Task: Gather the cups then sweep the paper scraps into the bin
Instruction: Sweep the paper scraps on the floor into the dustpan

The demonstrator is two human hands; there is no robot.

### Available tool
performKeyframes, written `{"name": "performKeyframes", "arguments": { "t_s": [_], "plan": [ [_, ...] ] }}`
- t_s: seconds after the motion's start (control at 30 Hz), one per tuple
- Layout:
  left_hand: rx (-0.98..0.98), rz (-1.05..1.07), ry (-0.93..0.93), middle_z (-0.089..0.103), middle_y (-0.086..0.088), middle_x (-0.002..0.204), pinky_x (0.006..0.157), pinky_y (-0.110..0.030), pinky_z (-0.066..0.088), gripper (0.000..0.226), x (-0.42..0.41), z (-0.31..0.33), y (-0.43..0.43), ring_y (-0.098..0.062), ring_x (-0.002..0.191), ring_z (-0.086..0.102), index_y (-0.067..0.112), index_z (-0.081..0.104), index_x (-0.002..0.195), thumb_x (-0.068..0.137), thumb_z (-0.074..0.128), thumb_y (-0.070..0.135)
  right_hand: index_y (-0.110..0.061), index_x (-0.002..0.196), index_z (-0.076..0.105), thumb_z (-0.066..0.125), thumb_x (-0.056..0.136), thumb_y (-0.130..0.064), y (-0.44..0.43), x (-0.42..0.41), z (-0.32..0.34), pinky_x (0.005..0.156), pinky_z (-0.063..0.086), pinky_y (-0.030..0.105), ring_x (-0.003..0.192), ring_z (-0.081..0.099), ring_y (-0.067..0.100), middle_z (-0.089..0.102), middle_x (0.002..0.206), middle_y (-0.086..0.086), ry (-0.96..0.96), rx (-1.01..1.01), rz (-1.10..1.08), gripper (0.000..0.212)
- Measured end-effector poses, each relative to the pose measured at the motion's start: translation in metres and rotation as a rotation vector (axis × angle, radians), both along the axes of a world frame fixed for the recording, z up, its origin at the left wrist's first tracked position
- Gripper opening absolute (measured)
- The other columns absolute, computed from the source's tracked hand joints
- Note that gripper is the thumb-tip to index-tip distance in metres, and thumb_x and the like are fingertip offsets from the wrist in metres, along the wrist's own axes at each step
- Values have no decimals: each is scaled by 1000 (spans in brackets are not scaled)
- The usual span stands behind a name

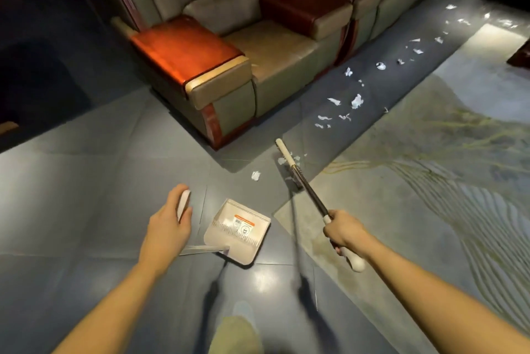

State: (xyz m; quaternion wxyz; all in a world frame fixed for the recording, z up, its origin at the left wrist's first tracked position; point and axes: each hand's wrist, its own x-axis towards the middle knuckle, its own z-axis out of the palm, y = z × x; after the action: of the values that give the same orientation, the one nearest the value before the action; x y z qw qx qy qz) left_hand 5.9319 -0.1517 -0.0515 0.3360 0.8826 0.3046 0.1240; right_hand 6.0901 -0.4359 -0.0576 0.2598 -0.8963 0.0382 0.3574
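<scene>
My left hand [169, 227] grips the white top of the dustpan's long handle. The beige dustpan [239, 229] sits on the grey floor just right of that hand, its mouth facing the sofa. My right hand [342, 231] grips the broom's dark pole, whose white end sticks out below my fist. The broom head [288, 163] rests on the floor ahead, beside a few white paper scraps [255, 175]. A long trail of paper scraps [357, 101] runs along the floor in front of the sofa toward the far right. No cups are in view.
A beige sofa [275, 58] with red-brown wooden armrests stands ahead to the left. A patterned rug [430, 181] covers the floor on the right. My foot [238, 330] shows at the bottom edge. A dark furniture piece [520, 55] sits at the far right.
</scene>
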Motion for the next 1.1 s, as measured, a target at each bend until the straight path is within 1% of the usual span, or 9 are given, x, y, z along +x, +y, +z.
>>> {"name": "performKeyframes", "arguments": {
  "t_s": [0.17, 0.3, 0.47, 0.53, 0.63, 0.7, 0.83, 0.97, 1.1],
  "plan": [
    [-36, -108, 66, 56, 0, 79, 66, -33, 37, 33, 95, -4, 62, -24, 71, 52, 37, 40, 122, 94, 49, 21, -8, 100, 54, 36, 82, 4, 42, 71, -12, 33, 37, 18, 35, 49, 19, 55, 62, 11, -21, -32, -96, 27],
    [-25, -223, 145, 56, 2, 97, 74, -34, 40, 36, 172, -9, 107, -27, 86, 54, 35, 39, 129, 96, 46, 22, -7, 104, 56, 36, 82, 3, 68, 131, -22, 33, 35, 16, 36, 50, 20, 58, 65, 12, -10, -83, -131, 31],
    [-22, -281, 241, 61, -7, 115, 79, -36, 43, 39, 241, -23, 154, -28, 94, 56, 35, 39, 135, 97, 44, 25, -3, 103, 60, 38, 84, 1, 105, 211, -40, 35, 35, 13, 36, 52, 17, 62, 65, 10, 51, -156, -137, 29],
    [-24, -308, 276, 61, -5, 117, 78, -36, 44, 38, 265, -28, 175, -28, 95, 57, 35, 39, 134, 98, 44, 25, 0, 95, 61, 38, 81, 4, 121, 236, -46, 35, 38, 16, 37, 52, 17, 61, 61, 9, 105, -190, -138, 27],
    [-7, -355, 286, 62, -3, 113, 74, -32, 41, 37, 295, -30, 201, -22, 87, 54, 36, 40, 132, 97, 45, 26, -2, 72, 56, 41, 76, 7, 142, 266, -49, 40, 41, 19, 41, 54, 19, 57, 52, 8, 172, -238, -124, 18],
    [-16, -382, 291, 62, -2, 116, 74, -31, 40, 36, 314, -31, 213, -21, 88, 54, 35, 40, 132, 97, 45, 25, -1, 69, 55, 41, 77, 7, 157, 283, -51, 48, 43, 23, 50, 53, 24, 54, 54, 11, 227, -215, -142, 18],
    [-4, -457, 297, 61, -6, 120, 77, -34, 44, 38, 358, -35, 228, -28, 96, 58, 34, 39, 133, 97, 46, 25, 0, 77, 56, 41, 81, 6, 188, 294, -48, 42, 38, 20, 44, 45, 21, 49, 52, 10, 323, -118, -206, 17],
    [-35, -594, 253, 63, -3, 111, 67, -26, 43, 42, 394, -42, 231, -16, 80, 57, 44, 33, 120, 95, 50, 15, -4, 71, 55, 41, 80, 7, 226, 269, -30, 37, 36, 16, 36, 43, 16, 47, 49, 6, 406, -41, -220, 19],
    [18, -722, 166, 64, -3, 107, 67, -20, 48, 46, 412, -53, 227, -17, 83, 62, 30, 36, 130, 92, 57, 13, -7, 81, 55, 43, 83, 0, 258, 238, -5, 38, 36, 17, 36, 40, 12, 46, 47, 1, 521, -29, -263, 14]
  ]
}}
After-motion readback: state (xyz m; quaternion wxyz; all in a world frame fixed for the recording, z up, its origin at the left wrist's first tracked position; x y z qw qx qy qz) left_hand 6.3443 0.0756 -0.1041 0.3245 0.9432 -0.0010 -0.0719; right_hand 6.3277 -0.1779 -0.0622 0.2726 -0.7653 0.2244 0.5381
